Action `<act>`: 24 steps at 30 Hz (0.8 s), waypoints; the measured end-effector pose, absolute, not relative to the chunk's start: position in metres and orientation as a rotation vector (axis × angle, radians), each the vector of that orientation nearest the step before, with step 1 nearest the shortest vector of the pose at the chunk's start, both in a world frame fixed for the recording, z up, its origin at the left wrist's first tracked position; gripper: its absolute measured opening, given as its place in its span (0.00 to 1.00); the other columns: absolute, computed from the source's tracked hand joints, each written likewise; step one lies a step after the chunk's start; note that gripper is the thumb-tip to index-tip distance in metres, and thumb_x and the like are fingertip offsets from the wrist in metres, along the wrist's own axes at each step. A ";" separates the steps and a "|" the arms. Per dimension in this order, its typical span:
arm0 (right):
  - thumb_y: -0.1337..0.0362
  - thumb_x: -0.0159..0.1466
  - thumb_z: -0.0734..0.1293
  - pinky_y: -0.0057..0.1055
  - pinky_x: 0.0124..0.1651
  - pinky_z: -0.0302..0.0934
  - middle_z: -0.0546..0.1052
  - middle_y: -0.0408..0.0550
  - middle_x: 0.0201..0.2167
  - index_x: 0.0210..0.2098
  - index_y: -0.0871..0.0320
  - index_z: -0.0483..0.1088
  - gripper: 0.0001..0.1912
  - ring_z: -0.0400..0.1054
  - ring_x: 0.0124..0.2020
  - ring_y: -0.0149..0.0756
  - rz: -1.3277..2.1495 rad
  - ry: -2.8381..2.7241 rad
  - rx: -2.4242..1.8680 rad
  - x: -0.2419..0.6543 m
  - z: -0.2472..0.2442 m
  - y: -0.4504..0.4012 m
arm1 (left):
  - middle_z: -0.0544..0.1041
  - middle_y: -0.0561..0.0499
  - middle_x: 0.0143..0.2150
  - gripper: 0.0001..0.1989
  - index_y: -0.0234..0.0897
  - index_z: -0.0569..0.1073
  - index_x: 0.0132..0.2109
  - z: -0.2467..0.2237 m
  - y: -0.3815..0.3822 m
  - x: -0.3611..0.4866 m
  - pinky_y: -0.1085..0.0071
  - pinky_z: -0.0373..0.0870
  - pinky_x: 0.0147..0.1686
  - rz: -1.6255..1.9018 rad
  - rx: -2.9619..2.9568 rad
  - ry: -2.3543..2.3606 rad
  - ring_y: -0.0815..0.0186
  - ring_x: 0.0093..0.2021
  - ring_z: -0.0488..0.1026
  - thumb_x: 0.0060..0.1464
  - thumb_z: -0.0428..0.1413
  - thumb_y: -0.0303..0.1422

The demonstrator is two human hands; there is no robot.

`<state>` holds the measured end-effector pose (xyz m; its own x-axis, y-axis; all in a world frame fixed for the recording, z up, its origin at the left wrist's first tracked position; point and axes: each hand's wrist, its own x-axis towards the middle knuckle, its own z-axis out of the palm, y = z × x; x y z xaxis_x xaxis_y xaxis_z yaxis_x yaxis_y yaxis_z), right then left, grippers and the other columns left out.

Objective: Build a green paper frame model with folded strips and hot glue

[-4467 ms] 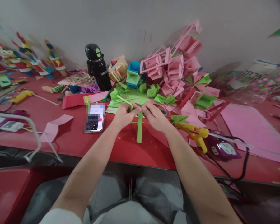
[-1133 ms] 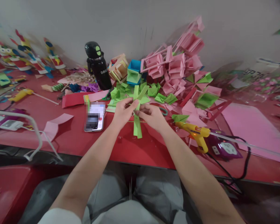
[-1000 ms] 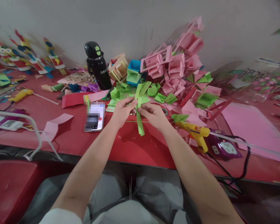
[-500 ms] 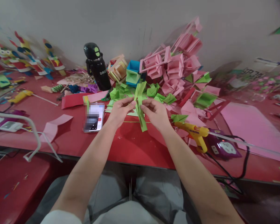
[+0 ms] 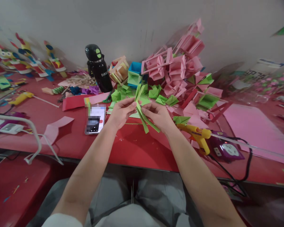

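Between my hands, above the red tabletop, is a folded piece of green paper with its narrow flaps fanned apart. My left hand pinches its left side between thumb and fingers. On the other side my right hand grips a flap that angles down to the right. The fingertips partly cover the paper's middle. Just behind it lie several folded green paper pieces. A phone with a lit screen lies left of my left hand.
A black bottle stands behind the phone. Pink folded paper shapes pile against the wall. To the right are a yellow glue gun, a purple power strip with a black cord, and a pink sheet. A white bent stand is at left.
The green paper's flaps have spread from a narrow strip into a wider fan. My right hand has drawn one flap out to the right; my left hand stays nearly in place.
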<state>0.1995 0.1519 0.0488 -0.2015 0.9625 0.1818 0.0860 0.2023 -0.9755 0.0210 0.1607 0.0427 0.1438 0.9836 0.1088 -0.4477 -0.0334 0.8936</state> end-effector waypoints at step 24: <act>0.64 0.65 0.71 0.34 0.39 0.68 0.81 0.50 0.40 0.45 0.56 0.78 0.10 0.72 0.35 0.36 0.363 -1.990 -0.897 0.201 0.034 0.156 | 0.80 0.50 0.33 0.02 0.31 0.81 0.34 0.045 0.170 0.016 0.79 0.76 0.39 1.613 0.690 0.795 0.76 0.31 0.74 0.53 0.67 0.25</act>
<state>0.2010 0.1556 0.0335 -0.3363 0.7142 0.6139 0.4513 0.6943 -0.5606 0.0158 0.1704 0.0455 -0.1751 0.9844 0.0174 -0.5862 -0.1185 0.8014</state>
